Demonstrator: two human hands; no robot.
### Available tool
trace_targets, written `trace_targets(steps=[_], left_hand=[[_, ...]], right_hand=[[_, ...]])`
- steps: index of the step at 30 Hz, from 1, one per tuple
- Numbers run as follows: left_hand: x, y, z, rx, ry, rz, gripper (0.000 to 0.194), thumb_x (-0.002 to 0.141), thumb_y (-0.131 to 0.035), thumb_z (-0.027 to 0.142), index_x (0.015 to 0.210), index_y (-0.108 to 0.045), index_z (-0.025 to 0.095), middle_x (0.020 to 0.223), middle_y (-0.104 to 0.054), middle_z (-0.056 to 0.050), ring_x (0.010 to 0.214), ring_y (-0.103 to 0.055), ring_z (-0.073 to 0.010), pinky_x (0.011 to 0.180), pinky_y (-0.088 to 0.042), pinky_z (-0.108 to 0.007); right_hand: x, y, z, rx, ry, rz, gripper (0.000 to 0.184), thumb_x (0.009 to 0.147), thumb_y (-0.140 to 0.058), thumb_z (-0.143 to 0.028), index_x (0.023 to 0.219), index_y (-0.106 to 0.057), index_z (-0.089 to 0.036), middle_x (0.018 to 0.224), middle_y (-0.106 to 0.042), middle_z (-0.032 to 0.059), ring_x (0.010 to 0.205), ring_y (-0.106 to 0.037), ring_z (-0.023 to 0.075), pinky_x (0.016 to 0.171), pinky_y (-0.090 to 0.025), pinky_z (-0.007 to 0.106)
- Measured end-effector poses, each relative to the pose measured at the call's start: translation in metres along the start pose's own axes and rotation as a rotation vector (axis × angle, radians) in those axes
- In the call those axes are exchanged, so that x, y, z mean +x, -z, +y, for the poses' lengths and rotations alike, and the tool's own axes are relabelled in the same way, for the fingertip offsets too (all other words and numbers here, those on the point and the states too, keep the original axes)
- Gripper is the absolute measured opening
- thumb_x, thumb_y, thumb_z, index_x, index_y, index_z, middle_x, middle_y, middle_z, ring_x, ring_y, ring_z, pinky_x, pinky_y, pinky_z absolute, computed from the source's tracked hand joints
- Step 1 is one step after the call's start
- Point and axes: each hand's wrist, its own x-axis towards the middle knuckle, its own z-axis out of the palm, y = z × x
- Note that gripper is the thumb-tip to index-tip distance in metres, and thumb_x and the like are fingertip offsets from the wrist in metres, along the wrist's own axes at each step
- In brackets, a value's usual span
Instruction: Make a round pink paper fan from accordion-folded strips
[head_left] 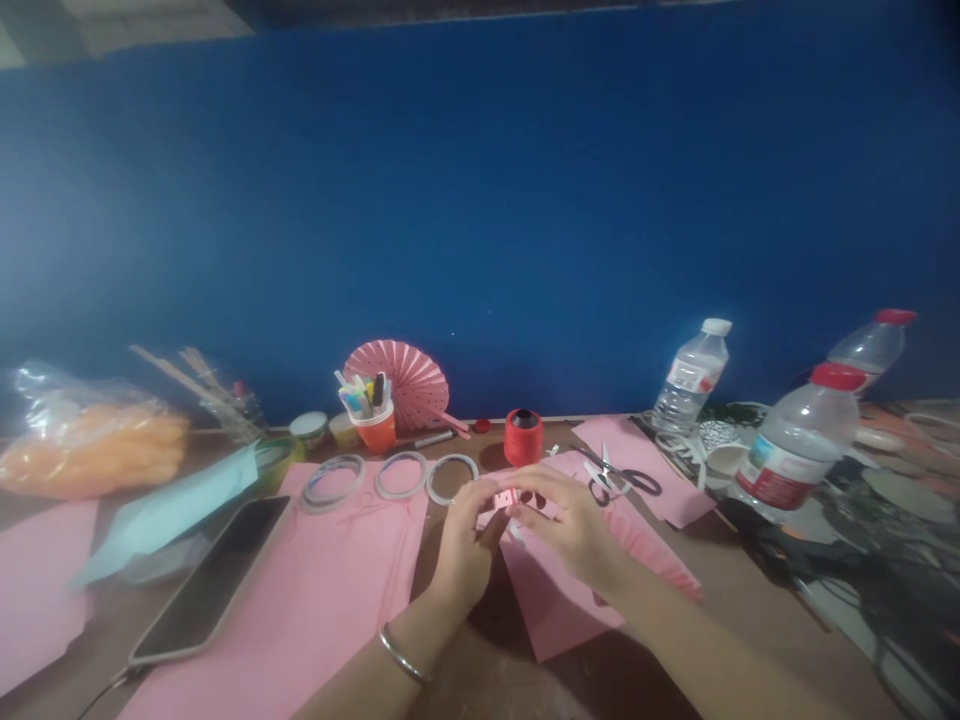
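Observation:
My left hand (466,545) and my right hand (574,525) meet above the middle of the table. Between their fingertips they hold a small red-and-white piece (505,498); its exact kind is too small to tell. Fingers of both hands are closed on it, partly hiding it. Under my right hand lies a sheet of pink paper (551,615), with a pleated pink paper strip (649,555) beside it. Just beyond the hands stands a spool of red thread (523,438). Scissors with black handles (626,475) lie to the right of it.
Rolls of tape (401,476) lie left of my hands. A phone (214,580) rests on pink paper (322,600). Behind stand a cup of pens (375,430) and a pink paper fan (405,380). Plastic bottles (795,445) crowd the right; a bag of orange things (97,440) sits left.

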Motion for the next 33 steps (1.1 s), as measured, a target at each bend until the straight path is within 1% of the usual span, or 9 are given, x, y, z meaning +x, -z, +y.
trace_targets(steps=[3,4,8,11,14,20,24,29,33], left_hand=[[0.004,0.005,0.01,0.09,-0.183,0.089,0.028,0.068,-0.064,0.016,0.094,-0.058,0.023,0.096,-0.055,-0.006,0.096,-0.048,-0.0216,0.085,-0.036,-0.034],[0.006,0.007,0.015,0.122,-0.249,0.082,0.026,0.069,-0.063,0.014,0.092,-0.057,0.023,0.094,-0.055,-0.006,0.094,-0.049,-0.0207,0.083,-0.039,-0.033],[0.013,0.016,0.034,0.265,-0.46,-0.064,0.018,0.075,-0.055,0.011,0.089,-0.057,0.022,0.087,-0.059,-0.005,0.086,-0.054,-0.0176,0.073,-0.045,-0.031],[0.017,0.02,0.049,0.381,-0.579,-0.07,0.023,0.074,-0.056,0.01,0.094,-0.057,0.022,0.089,-0.06,-0.006,0.086,-0.055,-0.0171,0.074,-0.047,-0.031],[0.019,0.022,0.061,0.473,-0.672,-0.059,0.026,0.074,-0.056,0.008,0.096,-0.057,0.021,0.09,-0.061,-0.006,0.085,-0.056,-0.0162,0.073,-0.048,-0.03],[0.02,0.03,0.071,0.654,-0.804,-0.127,0.033,0.073,-0.057,0.007,0.103,-0.057,0.021,0.097,-0.061,-0.007,0.09,-0.055,-0.0189,0.076,-0.046,-0.034],[0.018,0.035,0.079,0.803,-0.865,-0.207,0.036,0.074,-0.055,0.006,0.107,-0.056,0.02,0.101,-0.061,-0.007,0.093,-0.053,-0.0197,0.08,-0.043,-0.036],[0.018,0.036,0.084,0.9,-0.904,-0.239,0.032,0.077,-0.054,0.01,0.107,-0.056,0.02,0.101,-0.063,-0.006,0.093,-0.054,-0.0192,0.08,-0.041,-0.035],[0.018,0.036,0.084,0.925,-0.914,-0.256,0.034,0.077,-0.053,0.009,0.109,-0.055,0.019,0.103,-0.063,-0.005,0.093,-0.053,-0.0196,0.08,-0.04,-0.035]], right_hand=[[0.0,0.0,-0.005,-0.053,0.047,0.027,0.022,0.077,-0.055,-0.017,0.097,-0.064,-0.024,0.094,-0.059,0.0048,0.087,-0.055,0.0171,0.076,-0.046,0.03],[0.0,-0.001,-0.007,-0.057,0.046,0.04,0.023,0.077,-0.056,-0.017,0.097,-0.064,-0.024,0.093,-0.059,0.0049,0.086,-0.056,0.017,0.075,-0.047,0.029],[-0.002,-0.003,-0.017,0.035,-0.023,0.117,0.023,0.075,-0.06,-0.022,0.098,-0.061,-0.023,0.088,-0.062,0.0044,0.078,-0.059,0.0161,0.069,-0.05,0.028],[-0.004,-0.002,-0.025,0.157,-0.098,0.191,0.02,0.074,-0.061,-0.025,0.093,-0.057,-0.02,0.082,-0.063,0.0036,0.072,-0.06,0.0155,0.065,-0.051,0.027],[-0.005,0.001,-0.032,0.193,-0.143,0.191,0.011,0.076,-0.057,-0.026,0.084,-0.06,-0.019,0.076,-0.064,0.0035,0.066,-0.061,0.0148,0.059,-0.051,0.026],[-0.002,0.007,-0.04,0.255,-0.269,0.17,0.014,0.076,-0.055,-0.026,0.077,-0.064,-0.016,0.068,-0.066,0.0048,0.06,-0.062,0.0163,0.053,-0.052,0.028],[0.0,0.013,-0.045,0.15,-0.285,0.143,0.011,0.073,-0.055,-0.023,0.073,-0.065,-0.017,0.065,-0.066,0.0033,0.058,-0.062,0.0164,0.052,-0.051,0.027],[0.003,0.02,-0.053,0.039,-0.289,0.106,0.013,0.072,-0.054,-0.023,0.066,-0.065,-0.018,0.06,-0.065,0.0021,0.052,-0.06,0.0151,0.047,-0.048,0.025],[0.007,0.023,-0.057,0.054,-0.335,0.074,0.014,0.07,-0.054,-0.02,0.06,-0.063,-0.017,0.056,-0.063,0.0012,0.05,-0.059,0.014,0.043,-0.045,0.022]])
